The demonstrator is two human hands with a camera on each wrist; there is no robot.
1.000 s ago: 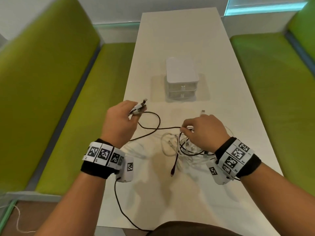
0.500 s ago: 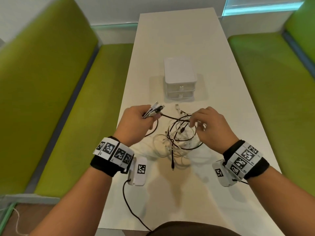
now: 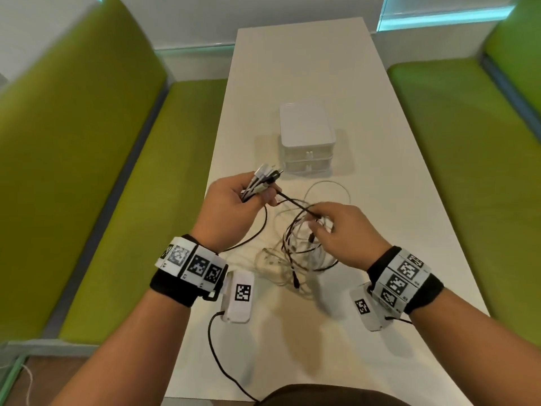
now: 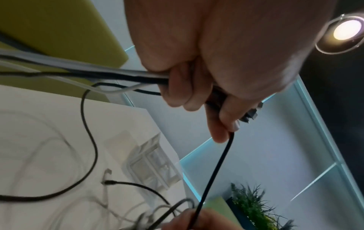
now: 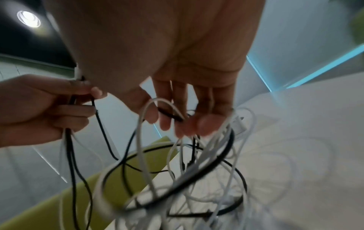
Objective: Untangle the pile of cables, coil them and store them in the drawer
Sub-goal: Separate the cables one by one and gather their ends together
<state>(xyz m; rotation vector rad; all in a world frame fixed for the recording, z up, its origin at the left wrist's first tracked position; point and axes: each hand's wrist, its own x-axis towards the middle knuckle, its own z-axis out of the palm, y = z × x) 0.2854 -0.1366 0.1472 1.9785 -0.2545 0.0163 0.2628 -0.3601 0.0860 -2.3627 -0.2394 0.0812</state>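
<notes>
Untangling is the step in hand, by my reading: nothing is coiled yet and nothing is stored. Going from the largest thing down, the white table (image 3: pixel 366 136) runs lengthwise away from the person, and the small drawer unit (image 3: pixel 306 133) stands on it beyond the hands, its two drawer fronts facing the person and both closed.

Between unit and person lies the pile (image 3: pixel 295 259) of black and white cables, partly resting on the table and partly lifted in loose loops that have no single direction. The left hand (image 3: pixel 234 206) is clamped on a bundle of cable ends (image 3: pixel 262 178); their long axis slants up and away toward the drawer unit, plugs outermost. From that fist one black cable (image 3: pixel 295 204) runs nearly taut, down and to the right, to the right hand (image 3: pixel 348 232). The right hand's fingers (image 5: pixel 204 126) are loosely curled with loops hanging over them, and thumb and forefinger seem to pinch the black strand, though blur makes this uncertain.

Next, I judge, the right hand must follow the black cable through the loops and free its far end while the left keeps hold. A hard pull could tighten the knot.
</notes>
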